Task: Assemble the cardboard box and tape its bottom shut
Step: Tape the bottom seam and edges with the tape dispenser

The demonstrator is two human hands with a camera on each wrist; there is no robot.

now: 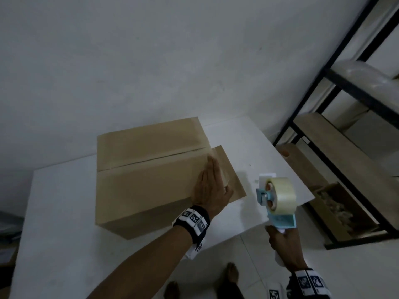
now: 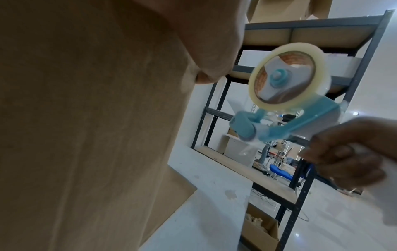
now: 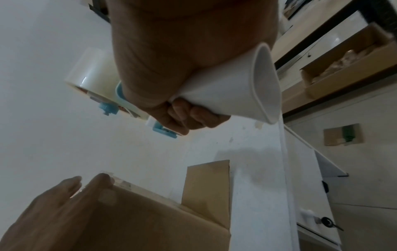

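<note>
A brown cardboard box point(image 1: 146, 169) stands bottom-up on the white table point(image 1: 64, 244), its two bottom flaps closed along a middle seam. One flap point(image 1: 228, 171) lies flat on the table at the box's right end. My left hand point(image 1: 210, 186) lies flat with straight fingers against the box's right end point(image 3: 71, 195). To the right, over the table's edge, my right hand point(image 1: 285, 247) grips the white handle point(image 3: 232, 88) of a blue tape dispenser point(image 1: 278, 199) that carries a roll of clear tape point(image 2: 285, 74). The dispenser is apart from the box.
A black metal shelf rack point(image 1: 336, 117) with wooden boards stands right of the table. An open carton point(image 1: 341, 208) with packing material sits on its lowest board. A white wall is behind the table. My feet point(image 1: 231, 275) show on the floor below.
</note>
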